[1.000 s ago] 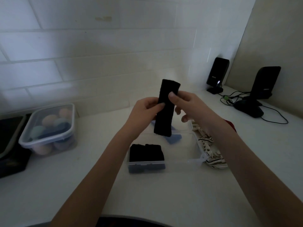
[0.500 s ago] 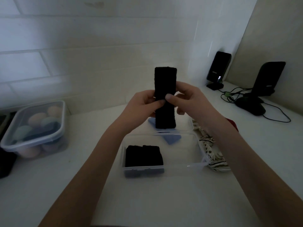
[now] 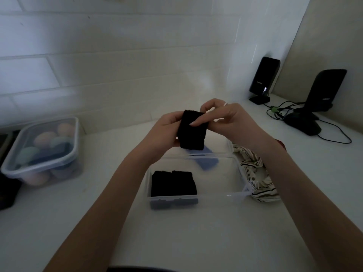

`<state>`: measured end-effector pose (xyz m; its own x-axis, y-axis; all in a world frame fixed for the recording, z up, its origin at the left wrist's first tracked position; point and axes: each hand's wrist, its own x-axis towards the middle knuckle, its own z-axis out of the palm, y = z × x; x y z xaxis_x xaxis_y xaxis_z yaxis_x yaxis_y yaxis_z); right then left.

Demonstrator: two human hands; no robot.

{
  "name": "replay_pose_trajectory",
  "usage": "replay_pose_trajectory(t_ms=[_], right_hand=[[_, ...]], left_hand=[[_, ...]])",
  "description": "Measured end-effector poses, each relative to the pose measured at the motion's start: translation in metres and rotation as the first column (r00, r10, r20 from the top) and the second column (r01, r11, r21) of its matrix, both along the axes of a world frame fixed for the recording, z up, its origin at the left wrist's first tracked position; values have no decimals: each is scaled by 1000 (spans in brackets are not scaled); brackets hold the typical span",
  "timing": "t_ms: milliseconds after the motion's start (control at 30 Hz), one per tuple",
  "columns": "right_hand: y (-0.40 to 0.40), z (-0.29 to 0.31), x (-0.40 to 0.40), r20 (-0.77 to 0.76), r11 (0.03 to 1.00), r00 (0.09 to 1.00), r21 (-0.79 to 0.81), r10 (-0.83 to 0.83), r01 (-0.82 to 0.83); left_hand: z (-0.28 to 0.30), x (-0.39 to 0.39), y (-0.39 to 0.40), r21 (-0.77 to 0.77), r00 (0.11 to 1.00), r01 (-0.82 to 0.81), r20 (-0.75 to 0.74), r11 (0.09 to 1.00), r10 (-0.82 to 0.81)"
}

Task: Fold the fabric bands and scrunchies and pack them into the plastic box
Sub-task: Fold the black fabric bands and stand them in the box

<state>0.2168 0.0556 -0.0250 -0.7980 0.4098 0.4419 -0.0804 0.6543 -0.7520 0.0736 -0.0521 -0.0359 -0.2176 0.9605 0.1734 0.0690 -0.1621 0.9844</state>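
Observation:
A black fabric band (image 3: 193, 132), folded in half, is held in the air above the far end of the clear plastic box (image 3: 222, 197). My left hand (image 3: 165, 132) grips its left side and my right hand (image 3: 225, 118) pinches its top from the right. Two folded black bands (image 3: 173, 183) lie in the box's near left corner. A blue piece (image 3: 208, 163) shows at the box's far side, partly hidden by the held band. A cream striped scrunchie (image 3: 255, 179) lies on the counter against the box's right wall.
A closed clear container of pastel sponges (image 3: 42, 152) stands at the left by the tiled wall. Two black speakers (image 3: 264, 79) (image 3: 324, 89), a black mouse (image 3: 302, 124) and cables occupy the back right. A dark object (image 3: 7, 189) sits at the far left edge.
The black band was held long and upright; its top end has been folded down, so it is half as long. Both hands stayed on it and dropped slightly.

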Motion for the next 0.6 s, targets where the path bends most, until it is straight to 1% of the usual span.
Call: replay_pose_trajectory(t_ms=[233,300,433,500,533,600], right_hand=[[-6,5,1,69,987,997,158,-33,22],[-5,5,2,73,984,996,178,-42,28],[-3,5,2,78,975,992,204,-101,84],[-5,6,2,75,975,988,190,-133,117],[-6,8,3,73,980,987,154,-141,128],[-7,12,4,71,990,988,52,-135,131]], left_hand=[[-1,-1,1,-43,998,12,70,999,-9],[-2,-3,1,-51,996,30,83,998,-26],[-2,-7,3,-62,970,94,230,994,-78],[-4,-9,2,-40,979,123,171,992,-114],[-7,-10,3,-31,986,117,123,993,-112],[-10,-11,2,-37,992,100,80,994,-97]])
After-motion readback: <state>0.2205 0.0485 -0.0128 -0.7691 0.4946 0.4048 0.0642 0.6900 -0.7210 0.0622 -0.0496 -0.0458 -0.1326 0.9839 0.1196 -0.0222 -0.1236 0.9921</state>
